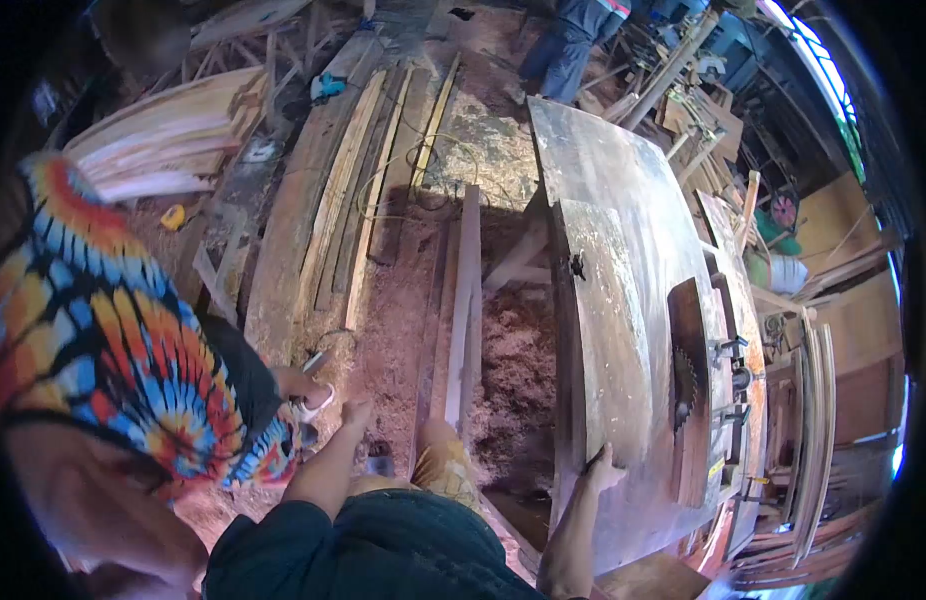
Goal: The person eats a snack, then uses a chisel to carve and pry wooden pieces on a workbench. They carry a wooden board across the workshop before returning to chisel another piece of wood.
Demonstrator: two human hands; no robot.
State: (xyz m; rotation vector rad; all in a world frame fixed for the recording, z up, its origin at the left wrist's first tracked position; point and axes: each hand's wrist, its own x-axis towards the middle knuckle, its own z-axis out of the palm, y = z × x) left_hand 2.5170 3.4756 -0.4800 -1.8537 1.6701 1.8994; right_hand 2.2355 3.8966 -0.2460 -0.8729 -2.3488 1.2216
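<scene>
Touching the near end of the worn wooden board (611,330), your right hand (605,470), the nearer, has that long axis running forward, left of the circular saw blade (686,390); its grip and your left hand (357,413)'s finger spread cannot be determined.

We see a mottled grey-brown desk (663,215) bearing a brown, pale-flecked board (610,340). Left of the desk we find reddish-brown sawdust (395,320), cream-and-tan planks (173,135), a teal power tool (329,87) and a tie-dye shirt (133,345) in orange, red, blue, white and black.
</scene>
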